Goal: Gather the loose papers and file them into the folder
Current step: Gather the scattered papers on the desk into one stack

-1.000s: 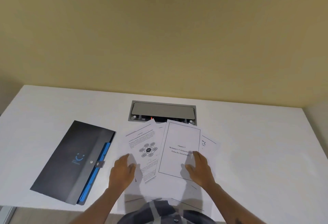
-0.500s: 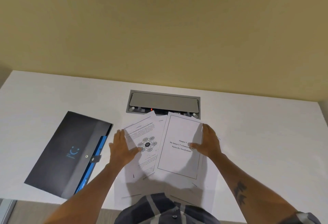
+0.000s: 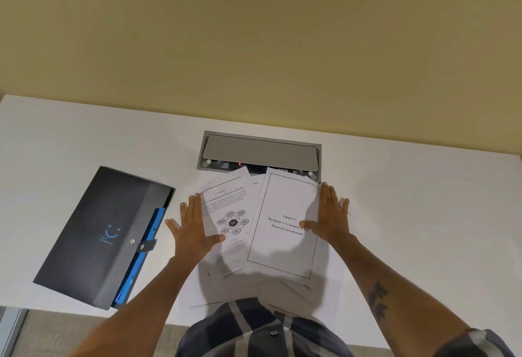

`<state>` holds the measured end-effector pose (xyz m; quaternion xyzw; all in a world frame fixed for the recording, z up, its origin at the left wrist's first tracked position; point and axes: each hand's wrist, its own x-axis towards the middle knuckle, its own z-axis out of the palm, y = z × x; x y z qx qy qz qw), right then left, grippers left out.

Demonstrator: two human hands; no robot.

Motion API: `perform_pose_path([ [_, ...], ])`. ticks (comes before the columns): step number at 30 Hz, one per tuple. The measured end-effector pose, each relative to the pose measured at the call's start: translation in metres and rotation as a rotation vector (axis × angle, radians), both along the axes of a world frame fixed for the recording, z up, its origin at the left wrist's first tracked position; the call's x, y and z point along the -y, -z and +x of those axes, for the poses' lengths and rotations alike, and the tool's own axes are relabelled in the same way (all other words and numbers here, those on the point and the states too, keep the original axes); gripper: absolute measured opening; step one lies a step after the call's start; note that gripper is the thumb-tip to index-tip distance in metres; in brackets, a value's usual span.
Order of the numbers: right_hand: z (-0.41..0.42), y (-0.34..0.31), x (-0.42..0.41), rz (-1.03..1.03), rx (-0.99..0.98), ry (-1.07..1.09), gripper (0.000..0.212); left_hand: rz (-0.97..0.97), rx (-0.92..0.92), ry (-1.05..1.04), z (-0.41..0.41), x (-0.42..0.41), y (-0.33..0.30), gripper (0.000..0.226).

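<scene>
Here your left hand (image 3: 192, 229) and right hand (image 3: 329, 215) lie flat, fingers spread, on thin white papers (image 3: 282, 232), long sides pointing away from you; the dark smooth folder (image 3: 93, 232) tilts right.

Folder (image 3: 96, 238) left of papers (image 3: 282, 232)

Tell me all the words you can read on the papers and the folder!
"Chapter 3", "Mc-kinsey's 7's framework and", "Porter five forces model": on the framed sheet.
Diagram sheet: heading, body text and bubble labels too small to read.
Folder: blue smile sign; the line under it is blurred.
</scene>
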<state>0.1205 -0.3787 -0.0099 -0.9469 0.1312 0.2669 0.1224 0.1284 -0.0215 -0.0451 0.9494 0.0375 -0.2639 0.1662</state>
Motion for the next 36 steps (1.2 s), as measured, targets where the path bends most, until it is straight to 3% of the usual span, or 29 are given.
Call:
perform_pose_path([
  [6, -0.009, 0.002, -0.006, 0.053, 0.137, 0.004, 0.113, -0.128, 0.121, -0.074, -0.004, 0.014, -0.002, 0.117],
  [11, -0.028, 0.006, -0.025, 0.253, 0.251, 0.310, 0.102, -0.298, 0.161, -0.296, -0.012, 0.018, -0.003, 0.102],
  [14, -0.039, 0.006, -0.039, 0.494, 0.255, 0.606, 0.102, -0.658, 0.090, -0.516, -0.015, 0.020, -0.009, 0.101],
  [16, -0.042, 0.005, -0.046, 0.600, 0.284, 0.656, 0.105, -0.779, 0.136, -0.603, -0.018, 0.022, -0.015, 0.109],
  [21, -0.045, 0.000, -0.060, 0.801, 0.294, 0.701, 0.100, -0.781, 0.166, -0.591, -0.025, 0.026, -0.022, 0.125],
  [27, -0.042, -0.007, -0.075, 0.882, 0.292, 0.697, 0.077, -0.746, -0.009, -0.469, -0.031, 0.027, -0.026, 0.091],
  [30, -0.042, -0.008, -0.084, 0.839, 0.250, 0.655, 0.077, -0.740, -0.101, -0.490, -0.033, 0.025, -0.028, 0.091],
  [36, -0.050, -0.014, -0.105, 0.857, 0.149, 0.589, 0.076, -0.759, -0.168, -0.709, -0.054, 0.023, -0.031, 0.066],
])
